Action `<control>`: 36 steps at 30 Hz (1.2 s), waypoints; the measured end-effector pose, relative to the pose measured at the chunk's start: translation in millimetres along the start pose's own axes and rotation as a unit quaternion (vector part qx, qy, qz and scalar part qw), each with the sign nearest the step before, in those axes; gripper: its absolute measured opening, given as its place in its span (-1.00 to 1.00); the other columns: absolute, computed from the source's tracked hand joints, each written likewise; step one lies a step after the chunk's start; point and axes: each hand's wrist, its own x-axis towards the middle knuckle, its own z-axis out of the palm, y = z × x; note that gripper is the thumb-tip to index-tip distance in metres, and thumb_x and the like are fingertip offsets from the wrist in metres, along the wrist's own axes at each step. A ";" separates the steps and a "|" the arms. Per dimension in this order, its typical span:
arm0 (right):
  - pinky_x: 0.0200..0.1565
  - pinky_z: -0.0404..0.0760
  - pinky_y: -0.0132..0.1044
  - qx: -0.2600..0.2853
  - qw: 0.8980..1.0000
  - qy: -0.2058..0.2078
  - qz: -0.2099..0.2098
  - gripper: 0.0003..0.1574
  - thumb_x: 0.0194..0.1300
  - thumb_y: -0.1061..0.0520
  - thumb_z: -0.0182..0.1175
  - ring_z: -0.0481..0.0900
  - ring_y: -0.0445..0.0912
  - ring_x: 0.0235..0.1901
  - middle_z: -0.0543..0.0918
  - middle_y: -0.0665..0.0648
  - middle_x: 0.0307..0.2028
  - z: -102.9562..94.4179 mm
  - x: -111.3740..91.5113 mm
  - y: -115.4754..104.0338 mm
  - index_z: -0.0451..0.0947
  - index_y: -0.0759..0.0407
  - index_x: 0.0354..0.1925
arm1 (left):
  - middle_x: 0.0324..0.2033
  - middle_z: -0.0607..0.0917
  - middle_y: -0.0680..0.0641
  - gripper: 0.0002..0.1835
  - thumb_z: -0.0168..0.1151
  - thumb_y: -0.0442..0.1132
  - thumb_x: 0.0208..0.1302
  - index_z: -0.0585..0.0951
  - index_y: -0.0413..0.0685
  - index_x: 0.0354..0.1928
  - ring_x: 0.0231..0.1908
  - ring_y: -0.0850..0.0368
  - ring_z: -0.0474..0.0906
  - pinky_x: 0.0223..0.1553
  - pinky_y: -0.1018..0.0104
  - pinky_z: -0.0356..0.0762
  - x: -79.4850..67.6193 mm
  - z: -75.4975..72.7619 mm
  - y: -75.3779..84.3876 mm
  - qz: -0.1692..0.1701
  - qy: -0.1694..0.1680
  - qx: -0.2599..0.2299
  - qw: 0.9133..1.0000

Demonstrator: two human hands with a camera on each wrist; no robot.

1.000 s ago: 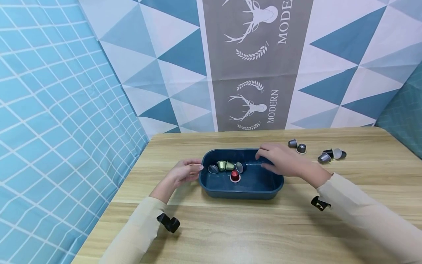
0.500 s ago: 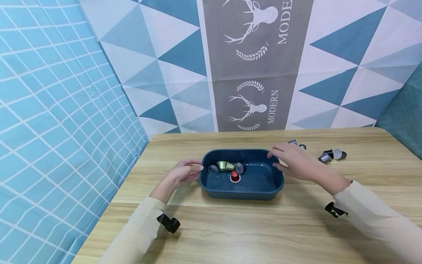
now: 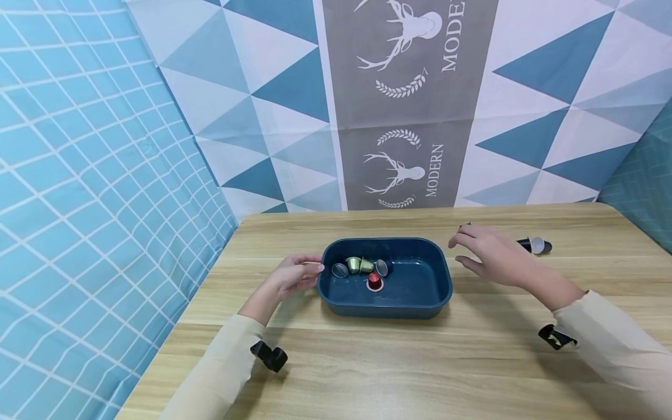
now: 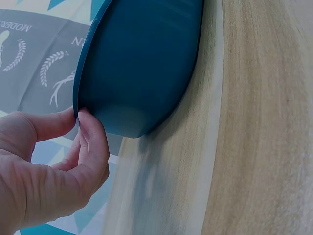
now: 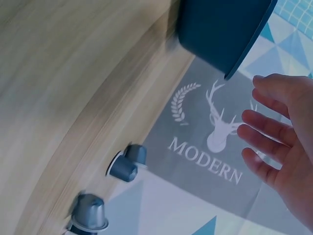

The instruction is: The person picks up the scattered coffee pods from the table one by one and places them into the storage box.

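A dark blue plastic bin (image 3: 385, 311) stands on the wooden table. My left hand (image 3: 294, 274) pinches its left rim between thumb and fingertips, as the left wrist view shows. Inside the bin lie a red coffee capsule (image 3: 374, 281), two green coffee capsules (image 3: 359, 265) and two more with their foil lids (image 3: 339, 270) showing. My right hand (image 3: 490, 254) hovers past the bin's right end, holding nothing, its fingers loosely bent and spread. Beyond those fingers, in the right wrist view, several dark and grey capsules (image 5: 123, 167) rest on the table; in the head view this hand covers some of them.
At the back right of the table, a black capsule (image 3: 524, 244) lies against a pale-lidded one (image 3: 537, 245). A patterned cloth (image 3: 399, 116) hangs behind the table's far edge, and a blue checked cloth (image 3: 105, 175) borders the left side.
My right hand has moved out of the bin to the right, over its rim and toward the loose capsules. The left hand, the bin and the capsules inside have stayed in place.
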 end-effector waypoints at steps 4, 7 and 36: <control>-0.24 0.67 -0.11 -0.001 1.000 0.009 -0.003 -0.60 -0.06 0.25 0.50 0.64 -0.04 -0.27 0.65 0.10 -0.27 1.2 -5.9 9.9 0.62 0.16 -0.18 | -0.20 0.67 0.02 -0.54 0.18 -0.32 0.35 0.43 -0.29 0.26 -0.26 0.29 0.59 -0.23 0.50 0.61 0.8 -0.3 -1.8 0.000 0.001 0.001 1.000; -0.22 0.67 -0.09 0.002 1.000 0.002 0.007 -0.56 -0.05 0.26 0.50 0.67 0.00 -0.22 0.68 0.12 -0.21 2.4 -11.0 18.5 0.60 0.19 -0.14 | -0.20 0.67 0.03 -0.53 0.19 -0.31 0.35 0.43 -0.28 0.26 -0.26 0.29 0.59 -0.23 0.51 0.61 1.4 -0.3 -2.6 -0.001 0.001 0.001 1.000; -0.33 0.58 -0.06 -0.016 0.991 -0.085 0.107 -0.65 0.05 0.20 0.46 0.59 -0.03 -0.37 0.64 0.21 -0.27 9.5 -55.9 75.6 0.61 0.25 -0.18 | -0.27 0.65 0.06 -0.54 0.17 -0.33 0.35 0.42 -0.29 0.27 -0.30 0.30 0.58 -0.27 0.51 0.60 0.9 1.0 0.9 -0.005 0.000 -0.011 1.000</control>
